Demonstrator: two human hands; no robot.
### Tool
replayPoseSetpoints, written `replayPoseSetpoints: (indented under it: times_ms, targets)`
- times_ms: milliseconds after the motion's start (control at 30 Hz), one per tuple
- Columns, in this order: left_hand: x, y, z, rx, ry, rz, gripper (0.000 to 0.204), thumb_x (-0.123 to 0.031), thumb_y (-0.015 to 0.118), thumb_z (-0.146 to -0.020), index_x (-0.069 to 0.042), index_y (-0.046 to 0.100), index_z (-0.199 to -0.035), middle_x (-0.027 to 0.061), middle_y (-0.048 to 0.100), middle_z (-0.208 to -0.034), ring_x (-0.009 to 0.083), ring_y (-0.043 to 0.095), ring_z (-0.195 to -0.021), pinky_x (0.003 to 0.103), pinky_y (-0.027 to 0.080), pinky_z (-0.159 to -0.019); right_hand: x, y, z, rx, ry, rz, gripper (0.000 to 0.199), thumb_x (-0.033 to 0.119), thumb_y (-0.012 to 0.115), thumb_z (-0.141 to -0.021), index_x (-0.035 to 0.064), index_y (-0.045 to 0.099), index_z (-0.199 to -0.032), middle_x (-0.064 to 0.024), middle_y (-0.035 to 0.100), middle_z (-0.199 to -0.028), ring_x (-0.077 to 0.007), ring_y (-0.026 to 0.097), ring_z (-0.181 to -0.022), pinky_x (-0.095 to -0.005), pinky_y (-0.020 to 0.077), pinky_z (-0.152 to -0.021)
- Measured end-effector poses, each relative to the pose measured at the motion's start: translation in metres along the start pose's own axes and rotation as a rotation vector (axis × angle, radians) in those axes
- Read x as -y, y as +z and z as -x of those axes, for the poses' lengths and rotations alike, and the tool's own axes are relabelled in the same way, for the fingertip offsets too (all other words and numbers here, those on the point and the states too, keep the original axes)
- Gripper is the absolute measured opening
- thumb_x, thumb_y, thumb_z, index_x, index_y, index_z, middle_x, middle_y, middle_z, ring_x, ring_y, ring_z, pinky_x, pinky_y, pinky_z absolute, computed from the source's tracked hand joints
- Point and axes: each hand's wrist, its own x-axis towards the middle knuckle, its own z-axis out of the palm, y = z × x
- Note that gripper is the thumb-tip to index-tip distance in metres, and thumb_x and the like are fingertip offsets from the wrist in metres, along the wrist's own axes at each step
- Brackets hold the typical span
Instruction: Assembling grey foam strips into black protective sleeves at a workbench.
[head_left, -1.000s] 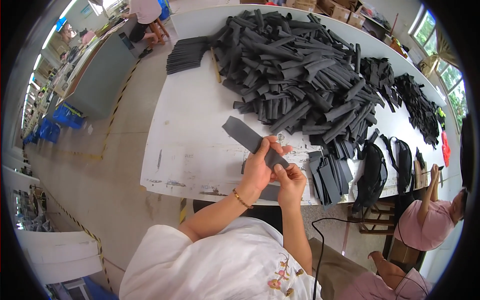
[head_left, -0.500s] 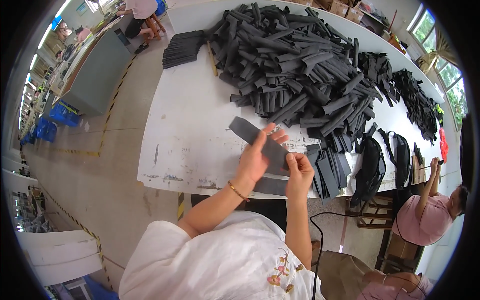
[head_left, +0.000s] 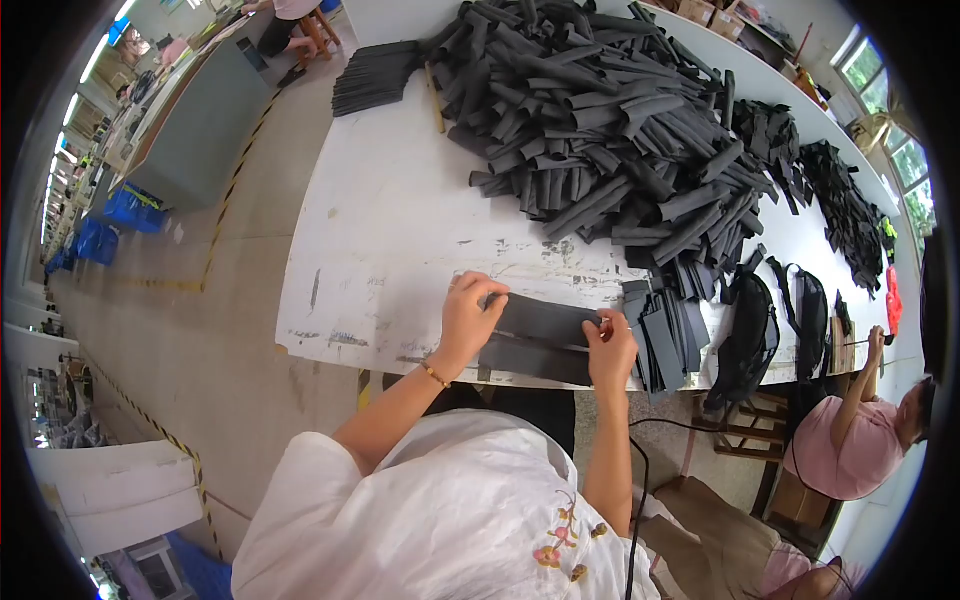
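Left hand [head_left: 468,318] is closed on the left end of a dark grey flat strip [head_left: 540,338], fingers curled over its top edge, thumb side underneath. Right hand [head_left: 611,348] pinches the right end of the same strip, fingertips on the top corner. The strip lies flat on the near edge of the white table [head_left: 400,240], long axis running left to right between both hands; it appears folded or doubled, with a lengthwise seam line visible through the middle. Can't tell whether it's one piece or two layered.

Just right of the right hand: a small stack of flat dark pieces [head_left: 665,335], fanned slightly, touching or nearly touching the strip's right end. Beyond it, a black bag-like item [head_left: 750,335] hangs over the table edge, a second one [head_left: 810,315] beside it.

Far side of the table: a big loose heap of dark strips [head_left: 600,120], unsorted, covering most of the width. A neat stack of dark pieces [head_left: 375,75] sits at the far left corner, apart from the heap. A smaller dark pile [head_left: 845,205] sits toward the right end.

A gold bracelet [head_left: 434,374] is on the left wrist. Another person in a pink top [head_left: 850,450] sits at lower right, arm raised to the table end. A grey workbench [head_left: 200,120] stands across the aisle, upper left.
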Motion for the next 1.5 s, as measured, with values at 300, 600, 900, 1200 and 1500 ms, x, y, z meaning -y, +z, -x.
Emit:
replayPoseSetpoints:
  times_ms: [300,600,900,1200,1500]
  targets:
    - [-0.003,0.08,-0.141,0.017,0.139,0.101,0.012,-0.009,0.066,-0.087,-0.004,0.07,-0.096,0.01,0.067,-0.085,0.0228,0.062,-0.071,0.031,0.049,-0.065,-0.046,-0.069,-0.009,-0.399,-0.168,0.658,0.03,0.014,0.074,-0.081,0.0012,0.062,-0.106,-0.0135,0.058,-0.1,-0.0342,0.055,-0.094,-0.0438,0.0456,-0.076]
    - [0.012,0.136,-0.164,0.256,-0.1,-0.131,0.025,-0.016,0.073,-0.081,-0.003,0.071,-0.102,0.014,0.073,-0.091,0.0252,0.071,-0.08,0.034,0.055,-0.073,-0.06,-0.067,0.001,-0.24,-0.231,0.906,0.018,0.009,0.062,-0.083,-0.0018,0.064,-0.097,-0.0114,0.057,-0.09,-0.0306,0.054,-0.09,-0.0414,0.0439,-0.076]
    - [-0.007,0.105,-0.136,0.461,-0.578,0.701,0.022,-0.017,0.071,-0.087,0.0,0.065,-0.099,0.0073,0.068,-0.088,0.0156,0.064,-0.069,0.027,0.053,-0.061,-0.034,-0.083,-0.004,-0.351,-0.192,0.173,0.021,0.002,0.07,-0.084,0.0023,0.068,-0.105,-0.012,0.059,-0.096,-0.0256,0.057,-0.084,-0.0293,0.0472,-0.074]
    - [-0.042,0.045,-0.097,0.301,-0.808,1.156,0.021,-0.015,0.069,-0.089,0.0,0.06,-0.102,0.0117,0.067,-0.097,0.0279,0.07,-0.088,0.04,0.061,-0.074,0.063,-0.047,0.021,0.02,-0.311,0.067,0.037,0.017,0.076,-0.084,0.0022,0.05,-0.105,-0.0116,0.055,-0.09,-0.027,0.056,-0.077,-0.0316,0.0452,-0.069]
    - [-0.055,0.029,-0.084,0.215,-0.789,1.183,0.042,-0.016,0.065,-0.093,0.002,0.038,-0.12,0.0196,0.065,-0.103,0.0359,0.07,-0.088,0.044,0.061,-0.075,0.062,-0.031,0.025,0.003,-0.579,0.278,0.051,0.014,0.069,-0.087,0.0047,0.049,-0.133,-0.0135,0.059,-0.115,-0.0334,0.053,-0.099,-0.0438,0.04,-0.086]
